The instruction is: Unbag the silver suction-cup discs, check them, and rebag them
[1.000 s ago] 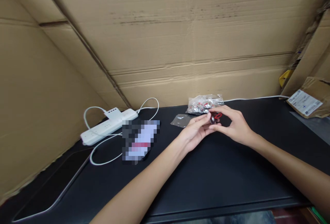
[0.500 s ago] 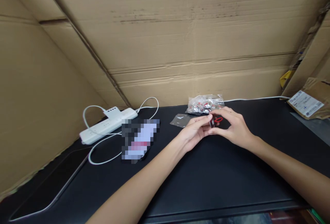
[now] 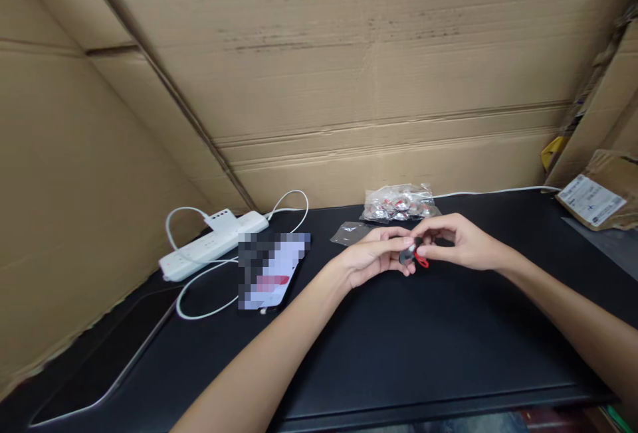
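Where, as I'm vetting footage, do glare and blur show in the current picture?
Head view: bright glints on the clear plastic bag of silvery round items; head view: coarse pixelation over much of the lit, flat rectangular device; head view: the small dark rounded object between left hand and right hand looks too soft for fine detail.

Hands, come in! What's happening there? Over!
Left hand, right hand: both pinching. Small dark object with red loop: held between them. Plastic bag of shiny pieces: just beyond, apparently not blocking.
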### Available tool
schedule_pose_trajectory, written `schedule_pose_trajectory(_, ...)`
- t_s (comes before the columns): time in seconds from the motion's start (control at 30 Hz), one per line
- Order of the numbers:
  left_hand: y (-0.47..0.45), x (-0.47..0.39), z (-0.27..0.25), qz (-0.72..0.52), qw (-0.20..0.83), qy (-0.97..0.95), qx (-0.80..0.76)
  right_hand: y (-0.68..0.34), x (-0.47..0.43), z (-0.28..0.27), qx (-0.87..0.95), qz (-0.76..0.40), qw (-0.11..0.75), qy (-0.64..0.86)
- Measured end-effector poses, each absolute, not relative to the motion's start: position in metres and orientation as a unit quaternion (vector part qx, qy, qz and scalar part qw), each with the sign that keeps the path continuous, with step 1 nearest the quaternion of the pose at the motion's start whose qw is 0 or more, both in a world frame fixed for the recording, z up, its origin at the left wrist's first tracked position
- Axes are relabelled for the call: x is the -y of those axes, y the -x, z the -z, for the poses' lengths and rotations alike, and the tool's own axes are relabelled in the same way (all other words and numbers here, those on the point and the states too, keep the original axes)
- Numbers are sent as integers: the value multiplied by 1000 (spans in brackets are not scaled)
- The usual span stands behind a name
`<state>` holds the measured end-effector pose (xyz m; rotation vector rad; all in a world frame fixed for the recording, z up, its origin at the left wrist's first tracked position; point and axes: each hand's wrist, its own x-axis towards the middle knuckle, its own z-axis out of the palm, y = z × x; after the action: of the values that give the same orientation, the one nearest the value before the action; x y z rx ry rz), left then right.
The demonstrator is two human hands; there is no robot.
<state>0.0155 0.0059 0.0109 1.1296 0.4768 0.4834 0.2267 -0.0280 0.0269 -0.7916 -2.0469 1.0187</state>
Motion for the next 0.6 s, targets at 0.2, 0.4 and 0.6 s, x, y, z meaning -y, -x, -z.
schedule_pose_trajectory(0.2,-14,-6,-13,-233,784,-529,-228,-220,31,-24,794,-417,343,279)
schedule_pose_trajectory(0.4,-13,-7,-16,-263,769,-534,-234,-224,30,-27,754,-426,403,297)
schedule_pose_trajectory(0.6,-13,-5,-15,-266,776,-536,-199,-226,27,-25,760,-441,376,294)
